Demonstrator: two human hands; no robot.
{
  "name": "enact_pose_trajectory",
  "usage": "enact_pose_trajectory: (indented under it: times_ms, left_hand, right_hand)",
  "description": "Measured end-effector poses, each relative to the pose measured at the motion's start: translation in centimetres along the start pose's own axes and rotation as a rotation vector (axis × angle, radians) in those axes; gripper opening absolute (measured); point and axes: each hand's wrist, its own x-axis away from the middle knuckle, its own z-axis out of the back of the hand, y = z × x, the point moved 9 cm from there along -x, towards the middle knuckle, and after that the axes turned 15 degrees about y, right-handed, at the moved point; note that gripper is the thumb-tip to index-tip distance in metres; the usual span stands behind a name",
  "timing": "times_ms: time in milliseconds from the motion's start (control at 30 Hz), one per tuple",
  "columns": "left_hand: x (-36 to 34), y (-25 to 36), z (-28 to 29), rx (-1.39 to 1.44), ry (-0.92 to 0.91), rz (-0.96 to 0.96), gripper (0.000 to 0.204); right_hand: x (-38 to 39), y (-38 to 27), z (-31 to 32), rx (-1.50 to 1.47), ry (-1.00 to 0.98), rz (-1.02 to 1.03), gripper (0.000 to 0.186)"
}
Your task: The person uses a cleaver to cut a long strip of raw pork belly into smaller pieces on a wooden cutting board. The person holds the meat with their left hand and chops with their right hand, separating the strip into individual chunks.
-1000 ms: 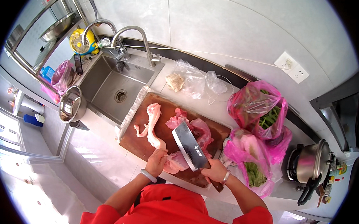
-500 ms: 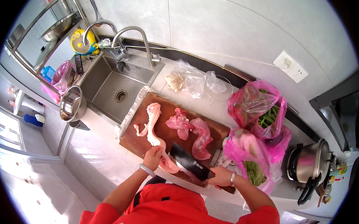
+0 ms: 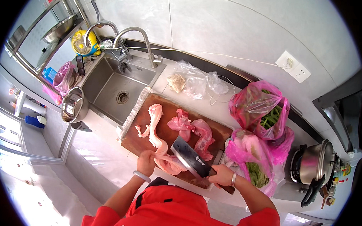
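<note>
My right hand (image 3: 222,176) is closed around the wooden handle of a cleaver (image 3: 190,157). The dark blade points up and left over the near part of a brown cutting board (image 3: 142,119). My left hand (image 3: 146,162) is closed at the board's near edge, gripping a long pale strip of fatty meat (image 3: 158,142) that stretches toward the far side of the board. The strip's wider pink end lies beside the blade; whether they touch, I cannot tell. Past the blade rest two redder pieces of meat, a lumpy one (image 3: 181,123) and a long curved one (image 3: 204,140).
A steel sink (image 3: 109,87) with two taps adjoins the board's left side, and a metal bowl (image 3: 74,105) sits by its near corner. Pink bags of vegetables (image 3: 256,110) crowd the right. Farther right, a pressure cooker (image 3: 314,163) stands on the stove. Clear plastic bags (image 3: 196,83) lie behind the board.
The cleaver has swung up and its blade looks more face-on. My left hand has shifted slightly left and nearer, still gripping the pale meat.
</note>
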Motion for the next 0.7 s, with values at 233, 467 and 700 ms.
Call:
enact_pose_trajectory:
  times_ms: [233,467,700]
  left_hand:
    - [-0.5,5.6,-0.3,0.220,-0.008,0.004,0.016]
    - [4.8,7.9,-6.9,-0.091,-0.250,-0.244,0.037]
    - [6.4,7.1,-7.8,-0.146,-0.136,-0.535,0.012]
  right_hand:
    - [1.0,1.8,0.3,-0.129,0.051,-0.069,0.012]
    - [2.2,2.6,0.0,-0.176,0.078,-0.101,0.012]
    - [2.8,2.3,0.0,-0.038,0.084,-0.042,0.016]
